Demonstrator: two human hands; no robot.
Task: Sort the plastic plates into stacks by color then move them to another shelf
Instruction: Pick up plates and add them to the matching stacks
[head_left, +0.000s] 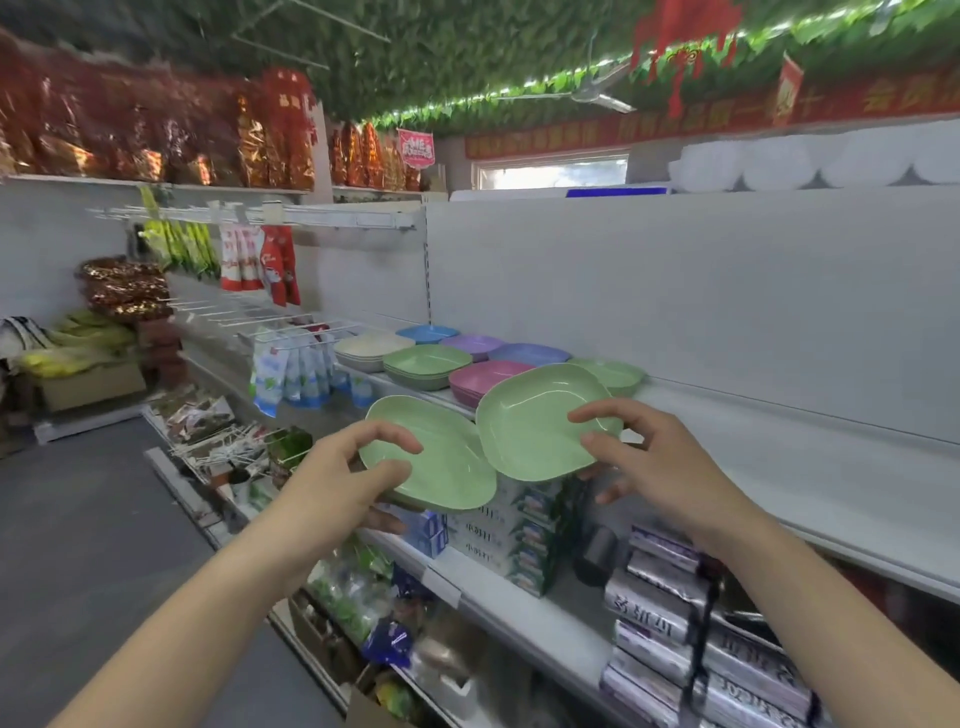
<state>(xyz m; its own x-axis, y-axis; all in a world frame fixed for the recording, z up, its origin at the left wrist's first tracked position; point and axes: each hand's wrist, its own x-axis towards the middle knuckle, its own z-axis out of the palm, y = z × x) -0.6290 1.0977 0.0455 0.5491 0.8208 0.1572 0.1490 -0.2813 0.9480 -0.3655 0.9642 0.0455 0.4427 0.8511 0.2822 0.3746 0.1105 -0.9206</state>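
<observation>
Green rounded-square plastic plates fill both hands in front of the white metal shelf (779, 447): the left hand (337, 488) pinches one green plate (441, 467), the right hand (660, 462) grips another (535, 431). Sorted plate stacks (423, 364) sit on the shelf behind them.

hanging snack packets (260, 260) | boxed goods (519, 535) on lower shelf | silver-purple packs (670, 608), possibly foil rolls

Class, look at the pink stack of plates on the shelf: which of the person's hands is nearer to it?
Right. The right hand, holding a green plate, sits just below and right of the pink stack. The left hand, holding another green plate, is farther down-left.
</observation>
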